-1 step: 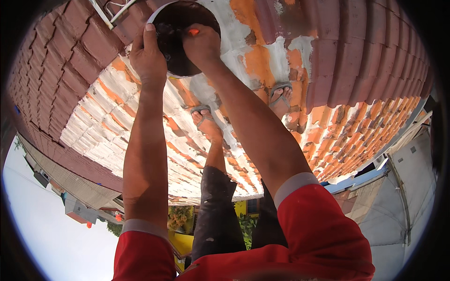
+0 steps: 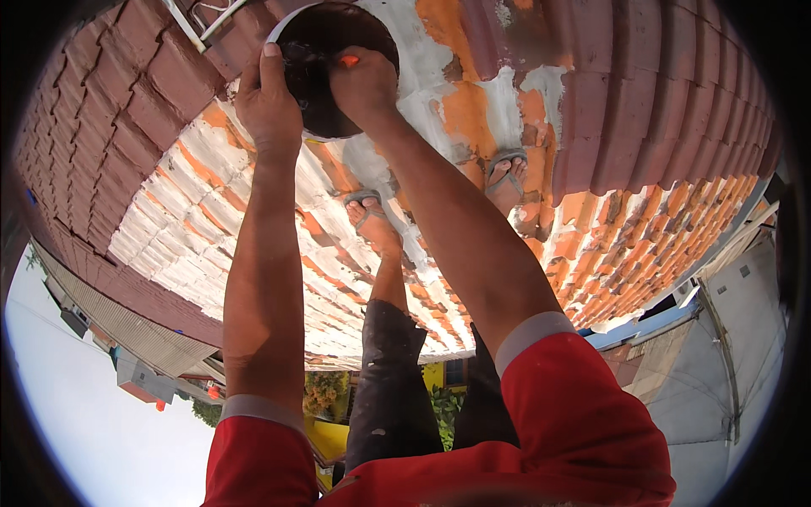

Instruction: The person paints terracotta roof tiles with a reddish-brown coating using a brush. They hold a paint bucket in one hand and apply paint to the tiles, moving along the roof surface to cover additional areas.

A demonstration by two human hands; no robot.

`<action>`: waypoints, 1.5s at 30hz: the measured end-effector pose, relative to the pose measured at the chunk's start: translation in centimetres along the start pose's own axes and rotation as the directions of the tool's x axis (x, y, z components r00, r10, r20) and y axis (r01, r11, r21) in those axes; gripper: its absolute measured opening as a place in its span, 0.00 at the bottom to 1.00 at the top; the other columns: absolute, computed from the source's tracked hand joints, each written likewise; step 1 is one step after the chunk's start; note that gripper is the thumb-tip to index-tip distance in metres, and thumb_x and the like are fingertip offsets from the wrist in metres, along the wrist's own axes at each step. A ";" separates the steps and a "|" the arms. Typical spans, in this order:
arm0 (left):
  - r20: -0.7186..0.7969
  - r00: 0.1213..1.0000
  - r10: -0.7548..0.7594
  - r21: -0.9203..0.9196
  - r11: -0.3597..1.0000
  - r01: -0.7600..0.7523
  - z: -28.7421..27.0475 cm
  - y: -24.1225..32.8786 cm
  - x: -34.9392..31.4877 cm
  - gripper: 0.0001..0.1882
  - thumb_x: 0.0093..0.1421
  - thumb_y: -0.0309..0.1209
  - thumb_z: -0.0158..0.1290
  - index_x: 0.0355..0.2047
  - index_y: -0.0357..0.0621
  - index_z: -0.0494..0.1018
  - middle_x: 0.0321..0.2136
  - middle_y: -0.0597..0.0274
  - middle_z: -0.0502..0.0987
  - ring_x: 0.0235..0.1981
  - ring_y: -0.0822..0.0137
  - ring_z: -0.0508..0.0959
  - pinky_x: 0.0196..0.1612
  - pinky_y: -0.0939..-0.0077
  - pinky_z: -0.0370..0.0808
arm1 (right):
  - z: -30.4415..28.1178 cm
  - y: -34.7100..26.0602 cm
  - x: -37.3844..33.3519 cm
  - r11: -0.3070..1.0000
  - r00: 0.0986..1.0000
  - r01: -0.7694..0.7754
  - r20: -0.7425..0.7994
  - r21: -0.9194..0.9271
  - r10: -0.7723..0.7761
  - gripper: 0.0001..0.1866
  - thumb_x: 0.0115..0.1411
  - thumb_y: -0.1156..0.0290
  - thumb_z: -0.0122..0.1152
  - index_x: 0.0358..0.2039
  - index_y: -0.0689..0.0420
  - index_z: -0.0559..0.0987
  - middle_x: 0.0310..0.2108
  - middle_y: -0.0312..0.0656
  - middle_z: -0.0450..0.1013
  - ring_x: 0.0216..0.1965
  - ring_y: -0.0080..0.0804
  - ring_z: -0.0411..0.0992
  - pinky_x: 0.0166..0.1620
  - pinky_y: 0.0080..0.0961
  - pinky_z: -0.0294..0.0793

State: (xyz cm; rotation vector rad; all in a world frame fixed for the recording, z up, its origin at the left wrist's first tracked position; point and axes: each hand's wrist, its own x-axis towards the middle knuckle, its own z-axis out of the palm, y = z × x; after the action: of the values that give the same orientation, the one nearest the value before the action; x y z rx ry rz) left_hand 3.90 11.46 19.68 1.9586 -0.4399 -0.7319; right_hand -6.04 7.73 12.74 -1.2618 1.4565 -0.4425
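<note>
A round bucket [image 2: 280, 26] with a pale rim stands at the top of the view, holding dark brown, glossy paint [image 2: 325, 106]. Around its left rim closes my left hand [image 2: 269, 103], thumb on top. My right hand [image 2: 367, 86] reaches over the bucket's opening, its fingers wrapped round a tool with an orange handle [image 2: 349, 60]. Only the handle's end shows; the tool's head is hidden by the hand and the paint. Under the bucket lie roof tiles [image 2: 469, 118], orange with patchy whitish coating.
My sandalled feet [image 2: 372, 221] stand on the sloping tiles. Brown-coated tiles [image 2: 127, 110] spread left, with more brown tiles [image 2: 625, 110] at right. A white metal frame [image 2: 193, 25] lies at upper left. Beyond the roof's lower edge are neighbouring roofs [image 2: 710, 380] and plants [image 2: 445, 410].
</note>
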 end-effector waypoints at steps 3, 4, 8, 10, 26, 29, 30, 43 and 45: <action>-0.020 1.000 0.017 0.028 0.999 -0.016 -0.1 -0.1 0.0 0.34 0.75 0.56 0.55 0.64 0.36 0.78 0.57 0.51 0.81 0.56 0.60 0.79 0.60 0.66 0.77 | -2.1 -0.5 -1.2 0.886 0.960 -0.275 0.162 0.374 0.230 0.08 0.65 0.72 0.70 0.41 0.61 0.88 0.38 0.48 0.85 0.39 0.44 0.86 0.45 0.36 0.88; -0.026 1.000 0.013 0.040 0.999 -0.012 -0.1 -0.1 0.0 0.34 0.75 0.55 0.55 0.64 0.36 0.78 0.57 0.51 0.81 0.56 0.60 0.79 0.60 0.66 0.77 | -3.6 -0.5 -1.6 0.753 0.919 -0.392 0.259 0.528 0.297 0.08 0.66 0.72 0.70 0.42 0.62 0.88 0.39 0.48 0.85 0.40 0.44 0.87 0.44 0.36 0.89; -0.038 0.999 0.002 0.022 1.000 -0.001 0.5 0.2 0.6 0.35 0.75 0.55 0.54 0.65 0.35 0.77 0.57 0.50 0.81 0.56 0.60 0.80 0.61 0.65 0.77 | -11.9 0.7 -3.1 0.527 0.919 -0.394 0.315 0.753 0.236 0.12 0.69 0.75 0.67 0.50 0.66 0.85 0.45 0.50 0.82 0.45 0.44 0.86 0.45 0.38 0.91; -0.029 0.999 -0.018 0.009 1.000 0.018 0.5 0.3 0.9 0.35 0.75 0.55 0.54 0.65 0.35 0.77 0.58 0.50 0.81 0.56 0.59 0.80 0.61 0.65 0.77 | -16.4 1.5 -3.7 0.496 0.945 -0.327 0.262 0.805 0.198 0.12 0.70 0.75 0.67 0.51 0.67 0.84 0.45 0.50 0.82 0.46 0.45 0.86 0.46 0.38 0.91; -0.069 0.997 -0.042 0.092 0.995 0.048 0.2 -0.3 1.0 0.36 0.73 0.58 0.55 0.64 0.38 0.79 0.58 0.48 0.82 0.57 0.56 0.80 0.62 0.62 0.77 | -25.6 12.0 4.1 0.783 0.994 0.095 0.018 -0.614 -0.107 0.13 0.67 0.68 0.67 0.49 0.53 0.88 0.30 0.42 0.86 0.29 0.29 0.83 0.39 0.28 0.83; -0.087 0.996 -0.032 0.144 0.989 0.044 0.2 -0.4 0.9 0.36 0.73 0.58 0.55 0.64 0.37 0.79 0.57 0.48 0.82 0.57 0.56 0.80 0.62 0.62 0.77 | -26.3 10.0 8.0 0.820 0.975 0.222 0.102 -0.527 -0.198 0.12 0.67 0.68 0.66 0.49 0.52 0.88 0.32 0.43 0.87 0.29 0.31 0.84 0.38 0.29 0.84; -0.092 0.995 -0.036 0.156 0.986 0.050 0.3 -0.5 0.8 0.36 0.74 0.58 0.55 0.63 0.37 0.80 0.57 0.48 0.82 0.57 0.56 0.80 0.62 0.62 0.76 | -26.2 9.1 10.2 0.765 0.939 0.341 0.161 -0.546 -0.304 0.12 0.67 0.69 0.66 0.49 0.51 0.89 0.33 0.43 0.87 0.30 0.33 0.84 0.39 0.30 0.84; -0.057 0.997 -0.061 0.063 0.996 0.064 -0.1 -0.7 1.4 0.36 0.74 0.57 0.56 0.64 0.35 0.79 0.57 0.50 0.82 0.56 0.59 0.80 0.61 0.64 0.77 | -26.2 14.3 1.3 0.720 0.892 0.440 0.167 -0.537 -0.421 0.13 0.61 0.76 0.69 0.47 0.54 0.88 0.44 0.48 0.85 0.44 0.51 0.84 0.49 0.45 0.86; -0.049 0.998 -0.032 0.058 0.998 0.035 -0.1 -0.7 1.2 0.35 0.74 0.57 0.56 0.64 0.36 0.79 0.57 0.50 0.82 0.56 0.59 0.81 0.61 0.64 0.77 | -26.5 14.9 -0.7 0.736 0.969 0.243 0.192 -0.632 -0.154 0.13 0.62 0.75 0.69 0.47 0.55 0.87 0.46 0.50 0.85 0.45 0.50 0.84 0.49 0.45 0.86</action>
State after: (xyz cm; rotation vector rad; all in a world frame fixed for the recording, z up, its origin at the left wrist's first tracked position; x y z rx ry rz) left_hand 4.92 11.14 18.73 2.0384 -0.4045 -0.6988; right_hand -36.05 4.27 9.53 -1.9830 1.4146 0.0389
